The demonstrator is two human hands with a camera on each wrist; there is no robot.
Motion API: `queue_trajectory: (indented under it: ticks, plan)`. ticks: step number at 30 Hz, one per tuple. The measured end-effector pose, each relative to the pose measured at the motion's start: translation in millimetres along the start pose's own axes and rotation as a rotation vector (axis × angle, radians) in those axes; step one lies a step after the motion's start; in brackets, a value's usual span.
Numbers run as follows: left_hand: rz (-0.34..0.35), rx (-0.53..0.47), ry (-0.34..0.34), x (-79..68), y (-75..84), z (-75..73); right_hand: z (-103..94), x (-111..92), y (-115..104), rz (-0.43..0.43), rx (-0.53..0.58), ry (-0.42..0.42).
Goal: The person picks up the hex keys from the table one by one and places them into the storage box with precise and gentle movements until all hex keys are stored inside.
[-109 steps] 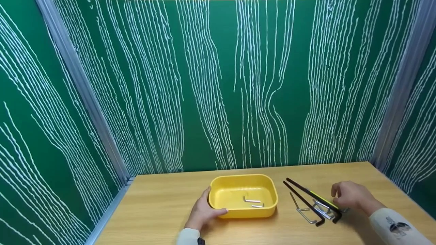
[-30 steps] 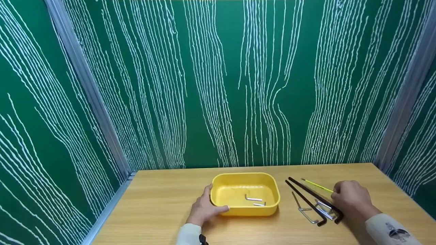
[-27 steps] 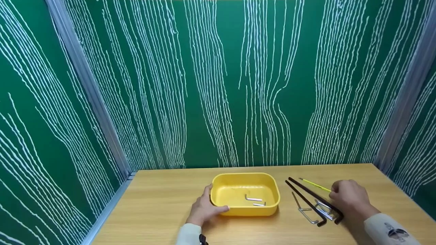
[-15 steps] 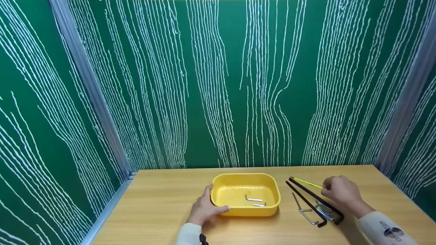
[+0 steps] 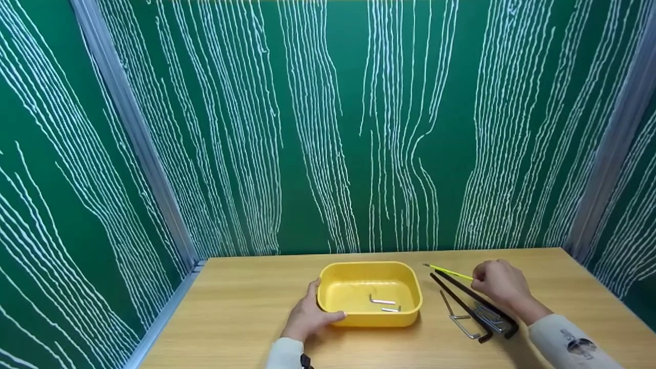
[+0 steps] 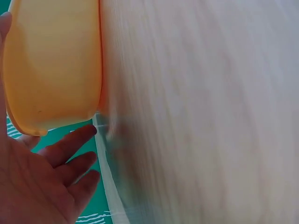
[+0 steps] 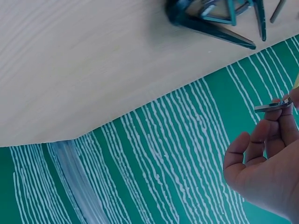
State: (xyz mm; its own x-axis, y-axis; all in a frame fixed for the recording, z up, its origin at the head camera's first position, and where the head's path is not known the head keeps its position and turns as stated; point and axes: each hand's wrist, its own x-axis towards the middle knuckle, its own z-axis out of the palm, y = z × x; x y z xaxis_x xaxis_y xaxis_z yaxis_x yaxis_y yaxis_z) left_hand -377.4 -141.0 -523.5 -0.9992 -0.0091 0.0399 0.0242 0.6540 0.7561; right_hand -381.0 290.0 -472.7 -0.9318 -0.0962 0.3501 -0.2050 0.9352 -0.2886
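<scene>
My left hand (image 5: pixel 306 313) holds the left end of a yellow plastic box (image 5: pixel 379 320), thumb over the near rim and fingers around the left side. Two small silver hex keys (image 5: pixel 383 302) lie in the box. My right hand (image 5: pixel 501 282) pinches a hex key with a yellow sleeve (image 5: pixel 451 272), its long end pointing left toward the box's far right corner. In the right wrist view, the bare metal short arm (image 7: pixel 271 108) sticks out past the fingertips. The left wrist view shows the other fingers (image 6: pixel 77 168) loosely spread below the box.
Two long black hex keys (image 5: pixel 458 306) lie side by side on the wooden table (image 5: pixel 230 307), right of the box. Several silver hex keys (image 5: pixel 464 328) lie under and beside them. Green walls (image 5: pixel 318 128) with white lines enclose the table.
My right hand has picked the yellow-sleeved hex key from the pile and moved it left over the black keys, toward the box. The left hand has stayed on the box.
</scene>
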Motion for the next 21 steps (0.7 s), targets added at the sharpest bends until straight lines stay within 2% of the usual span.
queue_trajectory:
  ticks: [6,13,21]
  plan:
    - [0.000,0.004,-0.001,-0.8,1.3,-0.5,1.9,4.8,-17.6,-0.001,0.037,0.012]
    - [-0.009,0.010,-0.004,0.1,1.3,-1.6,7.3,11.6,-42.3,-0.043,0.060,0.047]
    - [0.032,0.041,0.014,0.4,-0.4,-2.6,18.1,21.8,-68.9,-0.087,0.070,0.022]
